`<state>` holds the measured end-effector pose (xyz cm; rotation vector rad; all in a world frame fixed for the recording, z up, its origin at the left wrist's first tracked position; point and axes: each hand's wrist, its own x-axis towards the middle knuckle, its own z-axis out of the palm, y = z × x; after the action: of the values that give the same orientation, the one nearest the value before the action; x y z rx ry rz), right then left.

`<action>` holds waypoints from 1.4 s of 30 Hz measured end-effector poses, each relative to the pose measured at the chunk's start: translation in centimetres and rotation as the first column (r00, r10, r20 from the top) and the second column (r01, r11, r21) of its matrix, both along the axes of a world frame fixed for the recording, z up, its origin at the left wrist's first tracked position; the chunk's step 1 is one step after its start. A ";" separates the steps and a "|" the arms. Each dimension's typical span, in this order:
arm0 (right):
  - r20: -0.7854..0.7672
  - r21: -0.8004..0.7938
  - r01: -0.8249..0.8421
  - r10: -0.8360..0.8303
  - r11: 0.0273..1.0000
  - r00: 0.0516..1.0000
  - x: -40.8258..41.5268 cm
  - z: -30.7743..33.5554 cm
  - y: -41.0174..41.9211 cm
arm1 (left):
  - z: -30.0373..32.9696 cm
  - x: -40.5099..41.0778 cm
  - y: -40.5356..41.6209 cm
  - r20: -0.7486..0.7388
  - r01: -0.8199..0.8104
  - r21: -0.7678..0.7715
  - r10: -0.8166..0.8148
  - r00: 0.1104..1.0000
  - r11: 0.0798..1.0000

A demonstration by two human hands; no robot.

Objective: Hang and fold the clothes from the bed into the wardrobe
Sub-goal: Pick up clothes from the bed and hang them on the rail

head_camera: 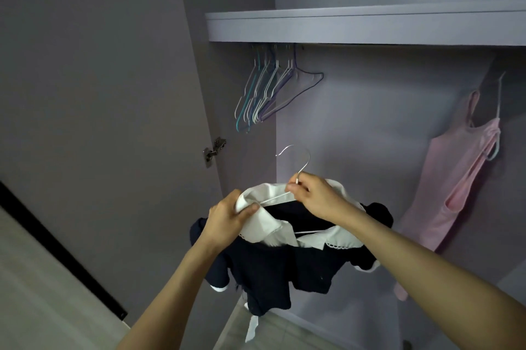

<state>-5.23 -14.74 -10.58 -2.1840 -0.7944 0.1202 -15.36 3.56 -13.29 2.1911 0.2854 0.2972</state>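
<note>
A dark navy dress (273, 270) with a white collar (264, 224) hangs on a white wire hanger (299, 162) in front of the open wardrobe. My right hand (313, 196) pinches the hanger at the base of its hook. At the left shoulder of the garment, my left hand (227, 220) grips the white collar. The hook points up and left, well below the rail, which the shelf hides.
Several empty wire hangers (267, 90) hang bunched at the left under the shelf (355, 28). A pink strappy dress (455, 193) hangs at the right. The open wardrobe door (99, 93) stands to my left, with its hinge (213, 150) on the edge.
</note>
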 end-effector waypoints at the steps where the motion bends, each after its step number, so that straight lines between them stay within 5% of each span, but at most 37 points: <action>1: 0.024 -0.006 0.029 -0.029 1.000 0.999 0.2 0.1 -0.2 | -0.1 -0.1 0.7 -0.005 -0.005 0.044 0.006 1.000 0.999; 4: 0.102 0.052 0.125 -0.129 0.991 0.986 1.1 0.5 -1.6 | -1.0 -0.9 3.8 -0.106 -0.073 0.210 0.097 0.990 0.975; 6: 0.141 0.106 0.223 -0.237 0.969 0.961 1.9 0.9 -2.6 | -1.9 -1.3 5.4 -0.189 -0.133 0.097 0.149 0.971 0.986; 8: 0.139 0.150 0.286 -0.306 0.947 0.942 2.8 1.2 -3.2 | -2.6 -1.2 6.1 -0.121 -0.235 0.055 0.240 0.963 0.971; 11: 0.123 0.018 0.320 -0.319 0.947 0.940 4.0 0.9 -4.6 | -2.5 -0.5 6.4 0.016 -0.424 0.012 0.423 0.906 0.906; 15: 0.112 -0.146 0.274 -0.260 0.951 0.959 4.2 -0.3 -6.4 | -3.0 -0.3 7.1 -0.031 -0.559 -0.026 0.558 0.829 0.829; 19: 0.087 -0.048 0.273 -0.269 0.961 0.959 3.4 -0.3 -5.7 | -3.6 0.3 6.3 -0.230 -0.437 0.045 0.435 0.870 0.898; 21: 0.090 -0.057 0.306 -0.301 0.950 0.949 3.2 0.1 -5.3 | -3.0 0.6 5.4 -0.116 -0.393 0.024 0.393 0.912 0.919; 24: 0.093 -0.083 0.304 -0.297 0.949 0.950 2.9 0.7 -4.7 | -0.8 0.9 2.7 0.221 -0.246 0.187 0.203 0.954 0.951; 27: 0.046 -0.063 0.228 -0.226 0.972 0.973 2.5 1.5 -3.8 | 0.8 2.1 -1.0 0.181 0.027 0.471 -0.127 0.975 0.882; 29: 0.008 0.009 0.169 -0.169 0.986 0.986 2.1 1.9 -3.4 | 0.5 3.2 -2.8 0.087 0.091 0.604 -0.179 0.980 0.792; 35: 0.052 0.130 0.074 -0.082 0.989 0.995 1.3 1.5 -4.8 | 0.6 5.2 -3.3 0.126 0.115 0.502 -0.204 0.971 0.857; 38: 0.254 0.201 0.156 -0.206 0.967 0.945 1.8 1.3 -7.9 | 0.3 5.5 -2.5 0.160 0.105 0.358 -0.172 0.972 0.928; 42: 0.229 -0.259 0.283 -0.226 0.923 0.947 2.0 -0.4 -12.1 | 0.6 6.6 -0.8 0.226 0.104 0.243 -0.161 0.961 0.964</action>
<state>-3.22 -26.83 -10.94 -2.5889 -0.6177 -0.1211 -8.75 2.76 -12.65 2.3563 -0.0372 0.5422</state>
